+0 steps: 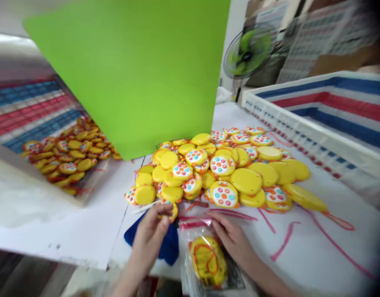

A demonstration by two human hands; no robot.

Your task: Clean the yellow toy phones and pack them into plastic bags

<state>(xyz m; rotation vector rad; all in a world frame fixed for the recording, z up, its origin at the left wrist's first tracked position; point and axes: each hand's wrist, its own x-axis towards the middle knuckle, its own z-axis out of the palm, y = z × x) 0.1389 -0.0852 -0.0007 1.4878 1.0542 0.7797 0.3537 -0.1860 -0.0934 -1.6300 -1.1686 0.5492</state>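
My left hand (151, 234) is closed on a small yellow round toy (170, 210) at the near edge of a heap of yellow toys (221, 171). Some of those toys show white faces with coloured dots. My right hand (231, 235) lies with fingers stretched out on a clear plastic bag (208, 258). The bag has a pink zip strip (193, 224) and holds a yellow toy with an orange cord. A blue cloth (168, 247) lies under my left hand.
A large green board (137, 70) stands behind the heap. A tray (69, 154) at the left holds several more yellow toys. A striped crate (326, 115) stands at the right, a green fan (247, 51) behind it. Pink strips (284, 239) lie on the white table.
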